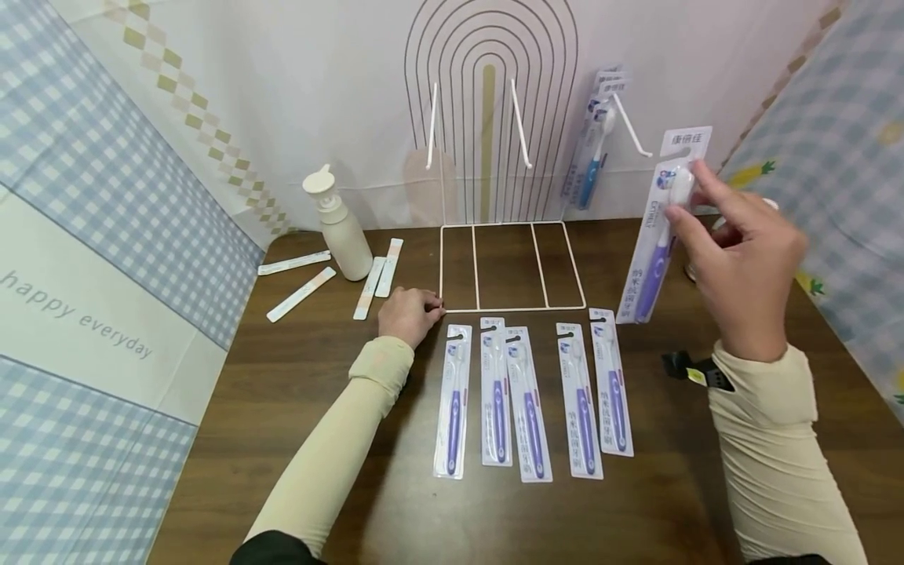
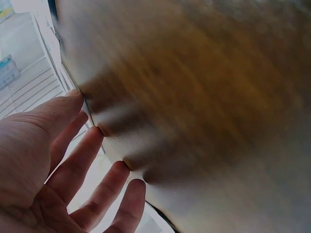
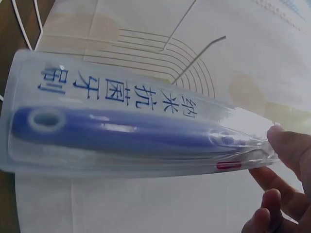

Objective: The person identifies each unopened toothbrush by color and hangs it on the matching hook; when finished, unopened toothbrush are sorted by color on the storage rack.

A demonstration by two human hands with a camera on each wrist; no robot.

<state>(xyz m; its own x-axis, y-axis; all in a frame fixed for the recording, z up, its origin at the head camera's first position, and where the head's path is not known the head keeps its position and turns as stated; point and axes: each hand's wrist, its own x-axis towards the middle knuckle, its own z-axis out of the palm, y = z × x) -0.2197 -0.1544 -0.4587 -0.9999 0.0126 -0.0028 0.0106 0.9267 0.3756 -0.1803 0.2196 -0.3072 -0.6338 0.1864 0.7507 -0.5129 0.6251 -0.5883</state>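
Observation:
My right hand [image 1: 749, 243] pinches a packaged purple toothbrush [image 1: 657, 259] by its upper part, thumb in front, raised to the right of the white wire rack [image 1: 512, 308]. The right wrist view shows its purple handle [image 3: 121, 128] through the clear blister. My left hand [image 1: 408, 315] rests on the table at the rack's front left corner. Its fingers [image 2: 87, 158] are loosely extended, fingertips down at the tabletop, with the thumb close to the rack's wire. Packaged blue toothbrushes [image 1: 592, 157] hang on the rack's right prong [image 1: 631, 125]; the left prong [image 1: 432, 125] and middle prong [image 1: 520, 125] hold nothing.
Several packaged purple toothbrushes [image 1: 531, 408] lie in a row in front of the rack. A cream pump bottle [image 1: 342, 231] stands at the back left, with narrow white sachets [image 1: 301, 294] around it. A black strap [image 1: 695, 370] hangs by the right wrist. Patterned cloth [image 1: 339, 102] backs the table.

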